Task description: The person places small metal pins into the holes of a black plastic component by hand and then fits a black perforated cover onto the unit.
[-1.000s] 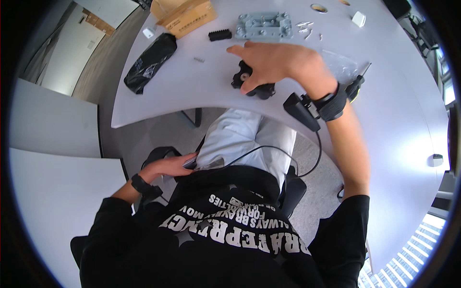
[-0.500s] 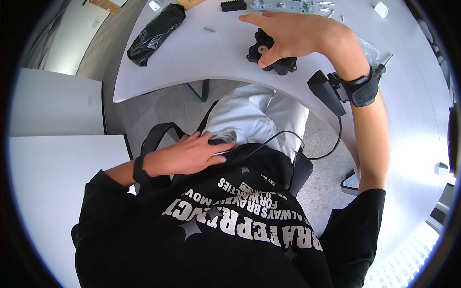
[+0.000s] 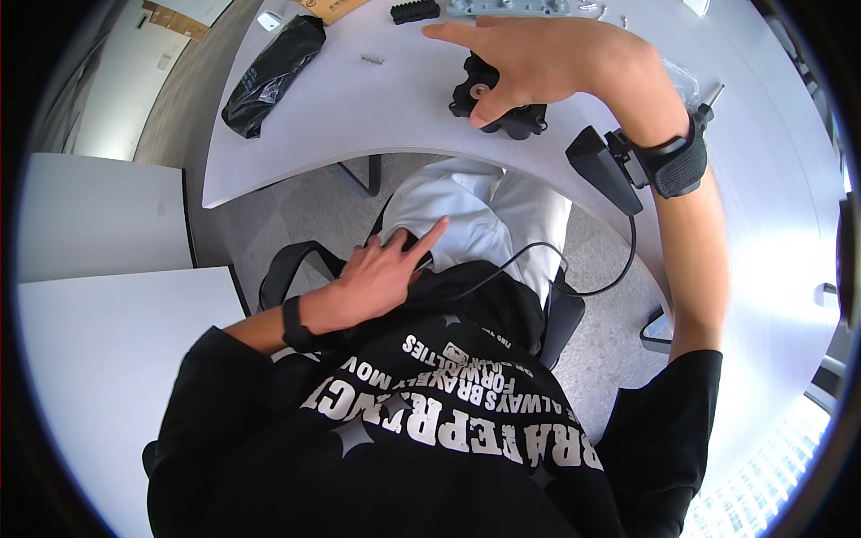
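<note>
work in hand looks like a pause, the right hand [image 3: 556,61] minding the black lobed part [image 3: 518,124] while the left is busy at the lap; that part lies on the table [image 3: 359,112] near its curved edge, the right palm over it, thumb just beside a metal ring [image 3: 479,91], forefinger stretched past it; with the other fingers hidden, i cannot tell whether it is grasped or merely covered; the left hand [image 3: 372,276] bends some fingers over a dark object [image 3: 409,240], forefinger free, its hold unclear too; the next move seems to call for freeing the left hand; against a second ago, it has come inward from the hip towards the white trousers [image 3: 457,202]; the right has stayed on the part
</note>
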The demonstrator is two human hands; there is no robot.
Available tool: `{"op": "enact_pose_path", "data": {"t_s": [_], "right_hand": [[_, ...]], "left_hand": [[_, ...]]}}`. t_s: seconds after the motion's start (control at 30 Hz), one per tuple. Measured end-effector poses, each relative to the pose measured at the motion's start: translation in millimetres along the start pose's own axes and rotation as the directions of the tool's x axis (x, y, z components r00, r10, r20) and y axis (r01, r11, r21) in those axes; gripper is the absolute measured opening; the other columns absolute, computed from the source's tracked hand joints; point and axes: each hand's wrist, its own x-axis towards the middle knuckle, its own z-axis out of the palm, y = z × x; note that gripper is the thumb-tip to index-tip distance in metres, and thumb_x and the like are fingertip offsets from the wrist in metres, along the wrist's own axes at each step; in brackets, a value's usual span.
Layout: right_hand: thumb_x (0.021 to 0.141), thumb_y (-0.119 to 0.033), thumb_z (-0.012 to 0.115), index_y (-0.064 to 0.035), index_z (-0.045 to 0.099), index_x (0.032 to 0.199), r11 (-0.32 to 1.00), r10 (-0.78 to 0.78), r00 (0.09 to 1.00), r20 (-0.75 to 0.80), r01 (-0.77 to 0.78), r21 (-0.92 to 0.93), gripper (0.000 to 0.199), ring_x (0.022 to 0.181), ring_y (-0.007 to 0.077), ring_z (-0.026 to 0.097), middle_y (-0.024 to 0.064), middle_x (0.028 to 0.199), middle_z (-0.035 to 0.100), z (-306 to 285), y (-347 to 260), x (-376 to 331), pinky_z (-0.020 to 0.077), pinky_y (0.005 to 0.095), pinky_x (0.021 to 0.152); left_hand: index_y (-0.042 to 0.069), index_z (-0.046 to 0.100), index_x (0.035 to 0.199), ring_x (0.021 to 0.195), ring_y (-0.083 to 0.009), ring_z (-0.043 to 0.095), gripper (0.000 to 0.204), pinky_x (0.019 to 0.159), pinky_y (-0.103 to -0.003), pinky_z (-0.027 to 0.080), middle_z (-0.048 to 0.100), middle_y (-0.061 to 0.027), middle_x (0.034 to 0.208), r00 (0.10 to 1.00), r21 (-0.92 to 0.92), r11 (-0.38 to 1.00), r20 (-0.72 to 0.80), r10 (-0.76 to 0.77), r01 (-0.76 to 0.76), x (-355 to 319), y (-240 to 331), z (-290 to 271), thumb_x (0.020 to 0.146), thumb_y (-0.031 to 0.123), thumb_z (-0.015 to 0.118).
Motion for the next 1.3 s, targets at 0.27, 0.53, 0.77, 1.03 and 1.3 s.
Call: {"op": "enact_pose_path", "data": {"t_s": [0.27, 0.53, 0.77, 1.03, 1.3], "right_hand": [[0.085, -0.039, 0.077, -0.0051, 0.029, 0.159, 0.998, 0.057, 0.998, 0.009, -0.057, 0.002, 0.095, 0.127, 0.0427, 0.057, 0.0285, 0.137, 0.057, 8, 4, 5, 0.0468, 0.0449, 0.103], [0.086, -0.039, 0.077, -0.0058, 0.028, 0.159, 0.998, 0.064, 0.997, 0.037, -0.065, 0.023, 0.094, 0.128, 0.0425, 0.056, 0.0285, 0.139, 0.056, 7, 2, 6, 0.0468, 0.0449, 0.104], [0.079, -0.039, 0.084, -0.013, 0.036, 0.157, 0.995, 0.079, 0.975, -0.21, -0.091, -0.051, 0.095, 0.11, 0.0396, 0.066, 0.0221, 0.13, 0.061, 32, 13, 18, 0.0527, 0.043, 0.093], [0.081, -0.04, 0.082, -0.0134, 0.032, 0.159, 0.999, 0.037, 0.978, -0.205, -0.044, -0.031, 0.097, 0.11, 0.0437, 0.064, 0.024, 0.129, 0.059, 35, 20, 18, 0.0511, 0.0447, 0.093], [0.082, -0.037, 0.081, -0.0126, 0.028, 0.16, 0.995, 0.083, 0.989, -0.126, -0.075, 0.064, 0.098, 0.117, 0.0425, 0.06, 0.0231, 0.127, 0.057, 25, 13, 15, 0.0498, 0.0458, 0.097]], "left_hand": [[0.012, 0.003, 0.165, 0.106, -0.0505, 0.059, 0.107, 0.102, -0.047, 0.045, 0.056, -0.0319, 0.131, 0.995, -0.259, 0.966, -0.095, -0.027, 0.001, -17, -8, -13, 0.084, 0.023, 0.071], [0.012, 0.004, 0.166, 0.155, -0.0373, 0.021, 0.102, 0.126, -0.041, 0.019, 0.018, -0.0254, 0.168, 0.964, -0.648, 0.726, -0.052, 0.259, -0.23, -26, -43, -9, 0.086, -0.001, 0.065], [0.014, 0.028, 0.162, 0.14, -0.0419, 0.047, 0.089, 0.115, -0.042, 0.04, 0.028, -0.0249, 0.163, 0.957, -0.528, 0.813, -0.265, 0.118, -0.247, 0, -42, 29, 0.086, 0.003, 0.073], [0.003, 0.059, 0.125, 0.1, -0.0325, 0.056, 0.051, 0.085, -0.043, 0.052, 0.05, -0.0147, 0.109, 0.824, 0.063, 0.976, -0.526, 0.211, -0.21, 52, -39, 19, 0.075, 0.005, 0.074], [0.007, 0.06, 0.096, 0.076, -0.0283, 0.072, 0.023, 0.061, -0.043, 0.058, 0.065, -0.0098, 0.09, 0.88, 0.286, 0.911, -0.289, 0.378, -0.297, 64, -52, 26, 0.074, 0.012, 0.069]]}}
